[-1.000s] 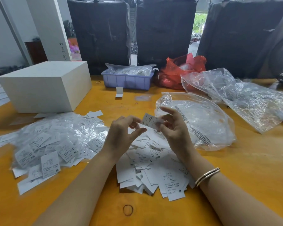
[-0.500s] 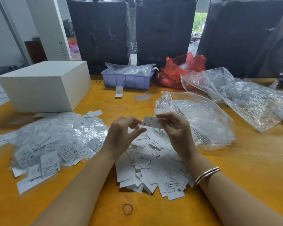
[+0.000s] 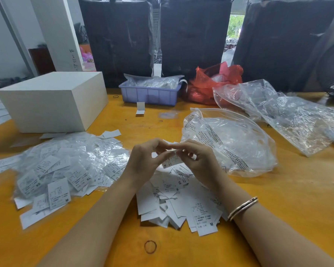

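My left hand (image 3: 143, 160) and my right hand (image 3: 200, 160) meet above the table's middle and pinch one small white size label (image 3: 171, 162) between their fingertips. The label is marked XL and tilts downward. Below the hands lies a loose pile of white paper labels (image 3: 181, 205) with sizes such as XS, S and M. To the left spreads a wider heap of labels in small clear sleeves (image 3: 62, 168). A bracelet sits on my right wrist.
A white box (image 3: 52, 101) stands at the left rear. A lilac bin (image 3: 150, 93) and a red bag (image 3: 214, 81) sit at the back. Clear plastic bags (image 3: 229, 141) lie right of my hands. A rubber band (image 3: 150, 247) lies near the yellow table's front edge.
The label was held by my right hand alone, apart from the left. Both hands have come together and lowered, and now pinch it jointly.
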The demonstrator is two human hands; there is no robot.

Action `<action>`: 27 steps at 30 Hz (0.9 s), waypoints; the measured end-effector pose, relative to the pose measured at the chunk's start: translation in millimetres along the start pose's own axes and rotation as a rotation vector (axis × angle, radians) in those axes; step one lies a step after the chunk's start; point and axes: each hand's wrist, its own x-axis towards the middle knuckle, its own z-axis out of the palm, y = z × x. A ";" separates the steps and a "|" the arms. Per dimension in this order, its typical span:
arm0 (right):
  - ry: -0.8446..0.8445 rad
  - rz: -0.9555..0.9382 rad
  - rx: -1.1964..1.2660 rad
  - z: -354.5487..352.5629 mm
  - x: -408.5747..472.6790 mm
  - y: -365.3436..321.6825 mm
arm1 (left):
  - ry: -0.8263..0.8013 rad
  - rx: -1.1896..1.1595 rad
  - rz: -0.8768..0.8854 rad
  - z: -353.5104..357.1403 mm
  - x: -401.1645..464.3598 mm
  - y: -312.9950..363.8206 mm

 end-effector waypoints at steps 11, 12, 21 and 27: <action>0.192 0.262 0.126 -10.3 0.2 9.0 | -0.432 0.145 -0.243 -18.5 0.3 -28.6; 0.193 0.265 0.124 -10.4 0.1 8.2 | -0.399 0.127 -0.248 -18.2 -0.1 -29.3; 0.249 0.283 0.203 -9.7 0.9 6.0 | -0.184 0.010 -0.228 -14.6 0.8 -17.8; 0.316 0.191 0.194 -7.6 2.9 4.3 | -0.117 -0.214 -0.235 -10.8 1.9 -5.4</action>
